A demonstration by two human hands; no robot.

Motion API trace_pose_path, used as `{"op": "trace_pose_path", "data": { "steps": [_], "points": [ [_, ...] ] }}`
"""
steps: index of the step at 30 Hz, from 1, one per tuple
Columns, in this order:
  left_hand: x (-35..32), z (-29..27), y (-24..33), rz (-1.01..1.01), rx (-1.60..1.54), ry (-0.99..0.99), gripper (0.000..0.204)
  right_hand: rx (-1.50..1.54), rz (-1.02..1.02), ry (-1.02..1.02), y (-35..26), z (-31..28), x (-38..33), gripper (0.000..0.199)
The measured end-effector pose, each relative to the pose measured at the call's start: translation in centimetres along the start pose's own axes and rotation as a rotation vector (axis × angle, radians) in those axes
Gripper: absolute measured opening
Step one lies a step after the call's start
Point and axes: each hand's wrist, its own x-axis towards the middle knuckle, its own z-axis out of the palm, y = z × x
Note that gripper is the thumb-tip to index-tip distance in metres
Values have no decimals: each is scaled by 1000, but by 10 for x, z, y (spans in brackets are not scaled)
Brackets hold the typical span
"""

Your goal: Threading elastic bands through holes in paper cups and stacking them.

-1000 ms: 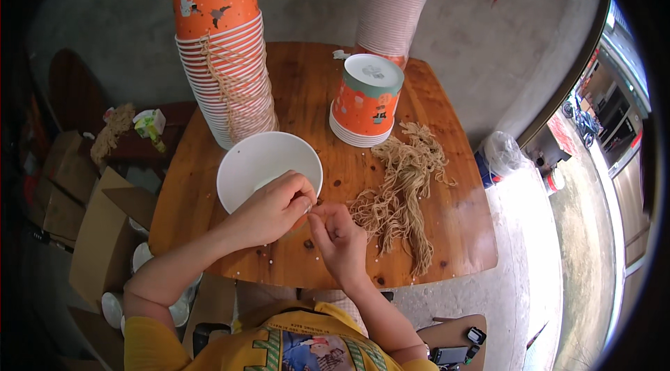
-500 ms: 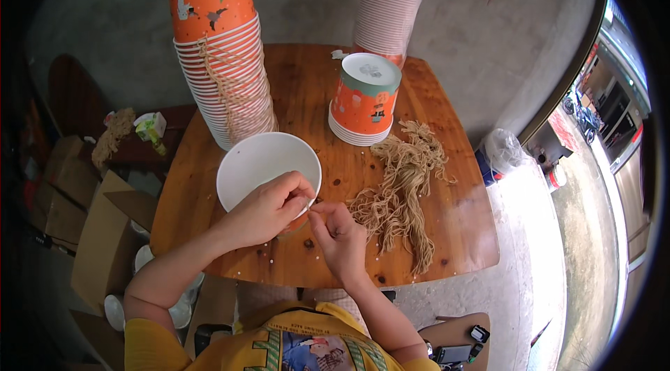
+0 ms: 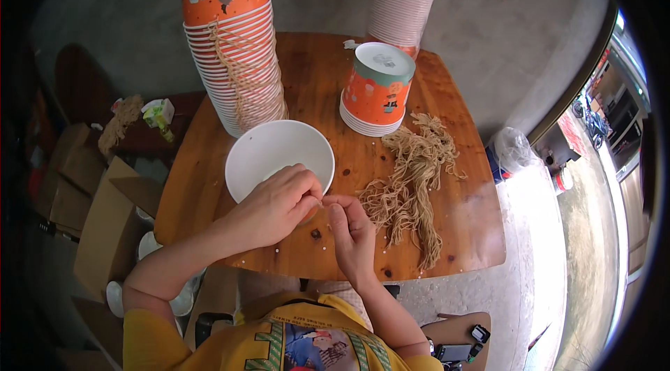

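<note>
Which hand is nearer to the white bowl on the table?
Left. The left hand lies over the near rim of the white bowl, fingers overlapping its edge. The right hand sits just to the bowl's right, nearer the pile of tan twine.

Left hand [image 3: 276, 205] curls palm-down, fingertips pinched against those of the right hand [image 3: 352, 231], forearms converging.

On the counter [image 3: 474, 231], the bowl [image 3: 279, 151] sat before the tied cup stack [image 3: 234, 57]; the twine bundle [image 3: 412, 182] lay right of it, before the short cup stack [image 3: 377, 88].
</note>
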Motion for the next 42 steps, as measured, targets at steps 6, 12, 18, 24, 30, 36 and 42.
{"op": "trace_pose_path", "data": {
  "steps": [6,12,18,24,30,36,42],
  "points": [
    [0,6,0,-19,-17,14,10,-414,-210,-21,6,-5,-1,17],
    [2,8,-2,-47,-88,19,10,-553,-268,2,-3,-6,0,23],
    [3,8,-4,-38,-93,39,9,-326,-103,-52,-2,-12,-7,19],
    [4,7,-3,-64,-124,23,9,174,226,-104,-3,-11,-6,12],
    [5,7,-3,-77,-126,12,7,83,181,-136,1,-9,-4,9],
    [4,7,-2,-67,-115,23,7,-41,39,-131,7,-6,-6,11],
    [4,7,-3,-65,-111,18,7,-108,-14,-108,7,-2,-4,10]
  ]
}}
